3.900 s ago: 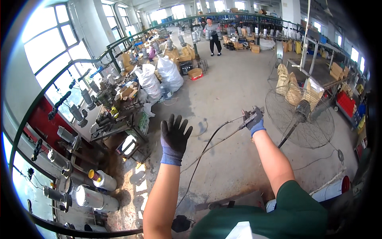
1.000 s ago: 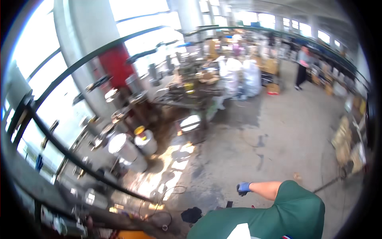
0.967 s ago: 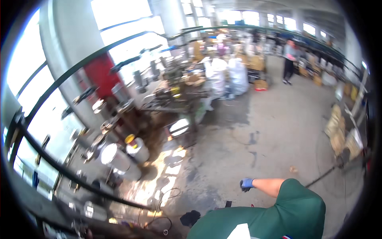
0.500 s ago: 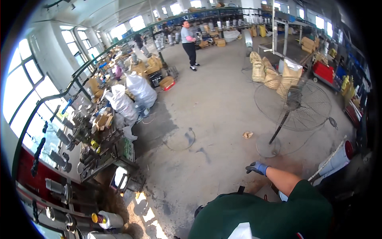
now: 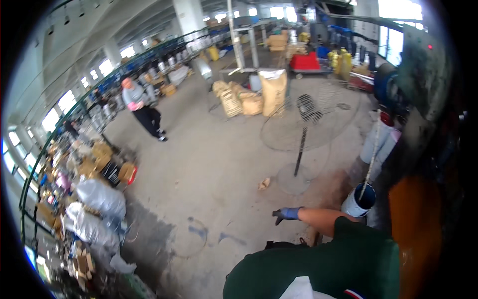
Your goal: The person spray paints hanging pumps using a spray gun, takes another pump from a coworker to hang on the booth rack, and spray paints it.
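In the gloved right hand (image 5: 286, 214) nothing is seen held; its fingers point leftward, but whether they are spread or pressed together cannot be told. The left hand is not shown. Just beyond, a fan (image 5: 309, 108) is stood on the floor (image 5: 209, 164). Probably bottom-heavy through its round base (image 5: 293, 180), it is best gripped by the stiff pole (image 5: 300, 153), since the wire cage (image 5: 331, 112) may flex.

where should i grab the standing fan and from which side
Probably low on the pole of the standing fan, between wire cage and round base: that stretch looks slim, while the cage is broad. Come from the near side, facing the right hand, since the base's near edge faces it.
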The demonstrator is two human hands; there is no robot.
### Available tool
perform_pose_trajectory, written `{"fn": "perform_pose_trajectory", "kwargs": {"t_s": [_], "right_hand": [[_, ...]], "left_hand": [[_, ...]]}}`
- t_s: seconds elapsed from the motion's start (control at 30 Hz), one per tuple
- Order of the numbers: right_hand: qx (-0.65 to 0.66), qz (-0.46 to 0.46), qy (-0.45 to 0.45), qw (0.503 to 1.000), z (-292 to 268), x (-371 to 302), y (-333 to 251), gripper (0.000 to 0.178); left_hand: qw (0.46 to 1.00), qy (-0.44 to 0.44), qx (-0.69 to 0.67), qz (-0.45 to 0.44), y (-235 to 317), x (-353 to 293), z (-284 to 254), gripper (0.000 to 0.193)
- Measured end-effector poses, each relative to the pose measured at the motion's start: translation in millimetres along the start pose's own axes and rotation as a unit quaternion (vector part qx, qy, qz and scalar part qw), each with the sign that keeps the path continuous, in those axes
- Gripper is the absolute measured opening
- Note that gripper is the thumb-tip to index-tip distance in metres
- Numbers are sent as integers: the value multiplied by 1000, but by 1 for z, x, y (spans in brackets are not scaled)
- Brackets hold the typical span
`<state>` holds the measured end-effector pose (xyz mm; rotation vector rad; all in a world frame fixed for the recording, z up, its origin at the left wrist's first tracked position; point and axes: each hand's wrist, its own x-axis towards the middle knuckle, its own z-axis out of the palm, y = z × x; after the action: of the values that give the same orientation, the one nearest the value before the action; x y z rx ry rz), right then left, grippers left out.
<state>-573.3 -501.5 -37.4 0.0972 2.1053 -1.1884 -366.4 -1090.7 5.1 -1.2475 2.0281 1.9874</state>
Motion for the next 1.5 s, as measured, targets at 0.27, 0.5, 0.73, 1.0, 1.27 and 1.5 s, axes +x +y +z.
{"fn": "perform_pose_trajectory", "kwargs": {"t_s": [0.27, 0.5, 0.73, 1.0, 1.27, 1.5], "right_hand": [[92, -136, 114, 980, -5, 109, -119, 43], [209, -57, 92, 972, -44, 243, -208, 43], [228, -111, 89, 963, -145, 444, -335, 29], [360, -102, 81, 924, -224, 550, -489, 27], [309, -64, 51, 948, -240, 698, -639, 38], [378, -149, 110, 907, -223, 815, -767, 58]], "left_hand": [[980, -176, 91, 21, 135, 172, 174, 24], [977, -184, 106, -14, 199, 282, 255, 23], [995, -26, 37, -85, 205, 390, 191, 22], [978, 102, -53, -175, 125, 465, 126, 21], [974, 110, 103, -172, 140, 605, 170, 35], [985, 44, 150, 72, 325, 738, 213, 39]]}}
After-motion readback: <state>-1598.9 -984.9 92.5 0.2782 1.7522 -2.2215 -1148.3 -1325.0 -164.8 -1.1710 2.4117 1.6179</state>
